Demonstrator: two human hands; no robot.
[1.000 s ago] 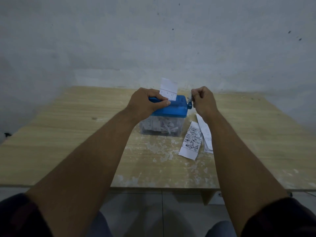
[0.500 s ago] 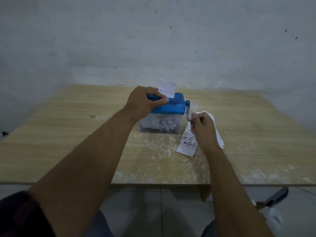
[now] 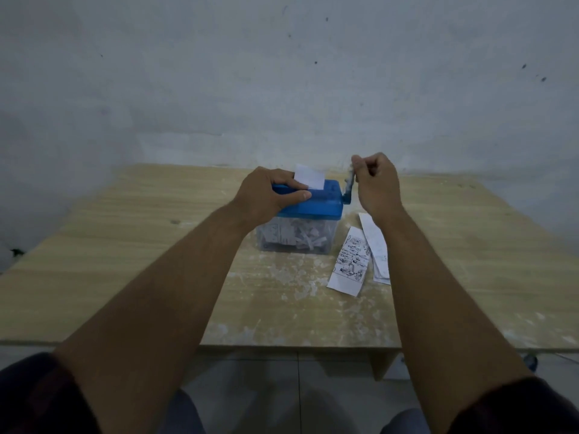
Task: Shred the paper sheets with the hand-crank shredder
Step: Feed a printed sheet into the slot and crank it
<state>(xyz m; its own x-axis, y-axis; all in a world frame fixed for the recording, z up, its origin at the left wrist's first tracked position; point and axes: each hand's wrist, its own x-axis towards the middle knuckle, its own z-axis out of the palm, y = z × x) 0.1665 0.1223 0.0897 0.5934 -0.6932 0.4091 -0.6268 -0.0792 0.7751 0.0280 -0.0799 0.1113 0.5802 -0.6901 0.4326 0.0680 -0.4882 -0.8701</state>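
The shredder (image 3: 319, 202) sits at the middle of the wooden counter (image 3: 125, 277), its long axis running left to right. The left hand (image 3: 266, 195) grips its blue top. The right hand (image 3: 377, 183) curls round the crank (image 3: 349, 186), which points upward. Loose sheets (image 3: 349, 264) lie just beside the shredder's right end, pointing away from the person. One slip (image 3: 310, 177) stands upright in the slot.

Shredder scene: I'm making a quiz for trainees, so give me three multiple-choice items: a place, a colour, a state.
1. Where do the loose paper strips lie? A. right of the shredder B. left of it C. on top of it
2. What colour is the lid? A. red B. blue C. green
3. What is the right hand doing? A. lying flat B. gripping the crank C. lifting a strip
Answers: 1 A, they lie on its crank side; 2 B, the lid is blue; 3 B, its fingers curl round the crank.
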